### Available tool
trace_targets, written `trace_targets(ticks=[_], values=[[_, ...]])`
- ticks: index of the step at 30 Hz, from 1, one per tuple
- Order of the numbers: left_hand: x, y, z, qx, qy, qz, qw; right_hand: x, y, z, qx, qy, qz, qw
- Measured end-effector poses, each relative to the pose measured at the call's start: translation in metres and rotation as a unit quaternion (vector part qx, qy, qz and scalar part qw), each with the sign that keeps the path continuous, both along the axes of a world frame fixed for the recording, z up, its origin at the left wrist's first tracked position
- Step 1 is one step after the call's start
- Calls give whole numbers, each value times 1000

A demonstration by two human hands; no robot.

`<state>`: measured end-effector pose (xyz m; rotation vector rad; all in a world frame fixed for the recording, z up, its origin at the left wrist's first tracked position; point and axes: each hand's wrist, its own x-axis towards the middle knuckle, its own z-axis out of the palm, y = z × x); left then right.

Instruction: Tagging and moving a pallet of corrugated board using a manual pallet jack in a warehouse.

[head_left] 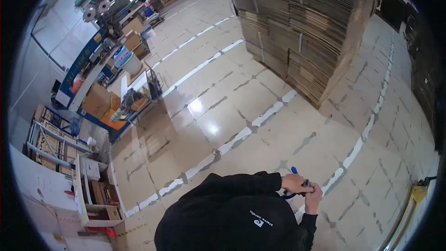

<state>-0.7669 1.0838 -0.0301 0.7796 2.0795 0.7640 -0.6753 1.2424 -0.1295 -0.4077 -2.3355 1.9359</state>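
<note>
Both hands meet in front of my black sweater at the lower right of the view. My left hand (294, 184) reaches across my chest and grips a small blue-handled tool (293, 170), whose blue end sticks up above the fingers. My right hand (315, 194) comes up from below and closes on the same tool from the right side. The two hands touch. The fingers hide most of the tool, so its kind cannot be told.
A tall stack of flat brown cardboard sheets (302, 23) stands ahead on the glossy tiled floor with white lines (232, 139). To the left are a blue machine line with boxes (100, 97) and a white shelf unit (93, 190). A yellow rail (413, 204) is at the right.
</note>
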Motion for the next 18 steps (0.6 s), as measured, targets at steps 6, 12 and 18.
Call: trace_targets(ticks=[6, 12, 18], values=[[-25, 118, -62, 52, 68, 59, 995, -19, 103, 25, -116, 3, -105, 988], [-58, 239, -86, -72, 191, -88, 975, -29, 238, -18, 214, -66, -148, 963], [-94, 435, -171, 7, 198, -237, 951, -43, 377, -46, 281, -116, -113, 946]])
